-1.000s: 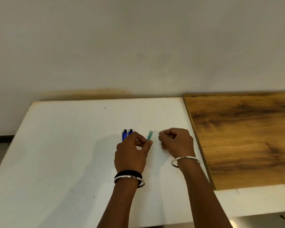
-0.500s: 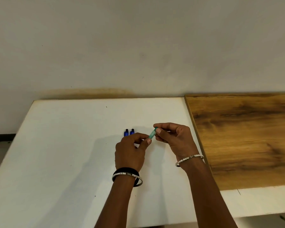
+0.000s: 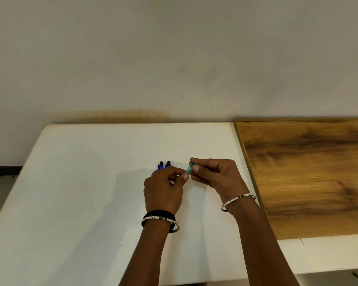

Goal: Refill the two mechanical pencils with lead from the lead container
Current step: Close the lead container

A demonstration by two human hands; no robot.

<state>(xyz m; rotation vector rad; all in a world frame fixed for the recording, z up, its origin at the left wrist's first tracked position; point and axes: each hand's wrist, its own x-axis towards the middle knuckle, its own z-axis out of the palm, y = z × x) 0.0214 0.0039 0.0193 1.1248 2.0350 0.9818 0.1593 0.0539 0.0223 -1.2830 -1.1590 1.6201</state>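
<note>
A small green lead container [image 3: 189, 168] is pinched between both hands just above the white table [image 3: 81, 182]. My left hand [image 3: 163, 190] grips its lower end with thumb and forefinger. My right hand [image 3: 213, 174] holds its upper end with the fingertips. Two blue mechanical pencils [image 3: 164, 165] lie side by side on the table just beyond my left hand; only their far ends show, the rest is hidden behind the hand.
A brown wooden board [image 3: 308, 172] lies on the right part of the table, close to my right wrist. A pale wall [image 3: 174, 58] rises directly behind the table's far edge. The floor shows at the far left.
My right hand has come over from the table and taken the top end of the green container, which my left hand has lifted a little.
</note>
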